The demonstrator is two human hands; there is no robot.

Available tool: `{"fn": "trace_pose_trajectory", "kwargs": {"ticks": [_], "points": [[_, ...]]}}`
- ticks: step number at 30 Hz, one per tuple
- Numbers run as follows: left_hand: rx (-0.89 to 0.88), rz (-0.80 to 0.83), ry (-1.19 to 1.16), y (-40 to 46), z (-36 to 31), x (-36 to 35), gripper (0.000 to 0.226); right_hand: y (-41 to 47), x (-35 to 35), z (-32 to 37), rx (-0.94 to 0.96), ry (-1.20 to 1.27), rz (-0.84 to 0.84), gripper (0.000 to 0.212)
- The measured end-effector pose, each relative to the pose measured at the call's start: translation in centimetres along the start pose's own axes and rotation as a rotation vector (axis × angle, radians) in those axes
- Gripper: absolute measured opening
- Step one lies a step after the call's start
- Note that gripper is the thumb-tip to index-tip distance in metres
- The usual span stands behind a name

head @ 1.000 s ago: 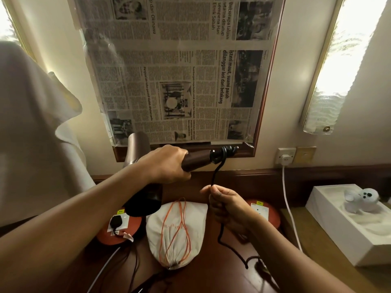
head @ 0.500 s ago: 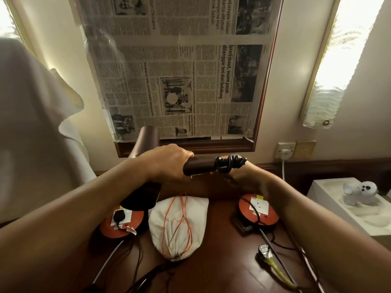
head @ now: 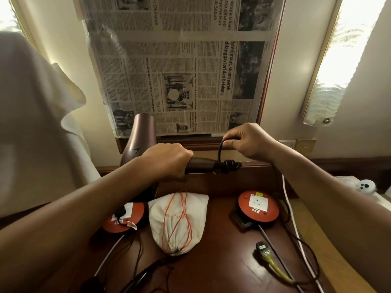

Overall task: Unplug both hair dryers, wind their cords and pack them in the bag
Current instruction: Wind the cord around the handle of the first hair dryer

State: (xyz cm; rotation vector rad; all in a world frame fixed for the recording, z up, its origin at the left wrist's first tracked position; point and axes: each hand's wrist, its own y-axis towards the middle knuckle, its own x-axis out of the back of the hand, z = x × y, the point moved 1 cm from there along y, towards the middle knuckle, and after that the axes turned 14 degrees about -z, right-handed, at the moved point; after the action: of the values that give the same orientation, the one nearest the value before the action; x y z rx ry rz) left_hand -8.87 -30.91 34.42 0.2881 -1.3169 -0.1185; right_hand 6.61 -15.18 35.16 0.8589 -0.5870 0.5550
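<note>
Head view. The work surface is a dark, polished wooden table (head: 211,269) set against a cream wall. A wood-framed mirror (head: 273,60) on the wall is covered with newspaper (head: 179,66). A lit frosted wall lamp (head: 334,66) hangs at right, and pale cloth (head: 36,115) drapes at left. A wall socket (head: 288,144) sits just right of the mirror, partly behind the right forearm.

The left hand (head: 167,160) holds a brown, smooth-cased hair dryer (head: 140,144) above the table, fingers curled tight round its handle; the barrel points up and away. Black cord (head: 227,165) is wound in several glossy turns on the end of the handle. The right hand (head: 246,139) pinches a rising stretch of the cord between thumb and fingertips, just above the coil.

On the table below lies a cream cloth drawstring bag (head: 177,220), gathered shut at its near end, with orange string looped over it; its contents cannot be seen. Two round red extension reels flank it: the left reel (head: 124,216) has a black plug in its socket, the right reel (head: 257,206) shows a bare white socket. A loose plug (head: 262,247) on a yellow lead lies near the right reel.
</note>
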Motion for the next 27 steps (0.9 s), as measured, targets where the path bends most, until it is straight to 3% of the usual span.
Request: {"fn": "trace_pose_trajectory", "kwargs": {"ticks": [8,17,21,27], "points": [[0.134,0.043,-0.035,0.8,-0.2,-1.6,0.032,-1.1,0.2,0.9,0.104,-0.091,-0.074,0.014],[0.271,0.018,-0.087,1.5,-0.1,-2.9,0.033,-2.7,-0.8,0.8,0.065,-0.109,-0.117,0.011],[0.311,0.027,-0.118,1.7,0.5,-2.9,0.032,-4.1,-1.8,0.8,-0.089,0.010,-0.086,0.018],[0.334,0.055,-0.192,2.1,1.6,-2.5,0.035,-6.0,-4.1,0.5,-0.456,0.523,0.043,0.029]]}}
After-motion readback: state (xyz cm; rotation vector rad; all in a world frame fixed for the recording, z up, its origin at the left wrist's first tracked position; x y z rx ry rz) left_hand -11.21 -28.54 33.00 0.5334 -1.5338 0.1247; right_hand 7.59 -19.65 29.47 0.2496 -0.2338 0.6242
